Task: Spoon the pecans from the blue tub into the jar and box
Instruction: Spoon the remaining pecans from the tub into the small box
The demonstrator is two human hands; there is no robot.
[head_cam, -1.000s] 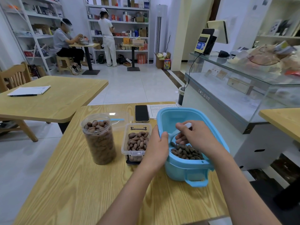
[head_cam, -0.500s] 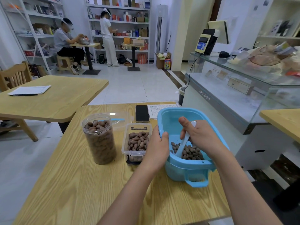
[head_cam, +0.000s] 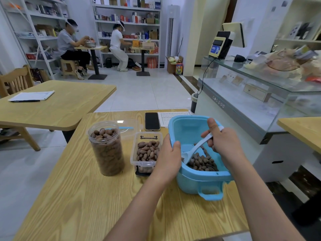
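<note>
On the wooden table, the left hand gripped the blue tub's rim. The right hand held a white spoon among the pecans, fingers curled round its handle. The jar and box stood just left of the tub.

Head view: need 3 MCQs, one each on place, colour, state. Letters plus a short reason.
1. Where does the box stand?
A. between jar and tub
B. left of the jar
C. behind the phone

2. What colour is the spoon?
A. red
B. white
C. black

3. What is the left hand doing?
A. lifting the jar
B. resting flat on the table
C. gripping the tub's rim

Key: 1 A, the jar is on its left and the tub on its right; 2 B, white against the blue tub; 3 C, its thumb hooks over the rim.
</note>
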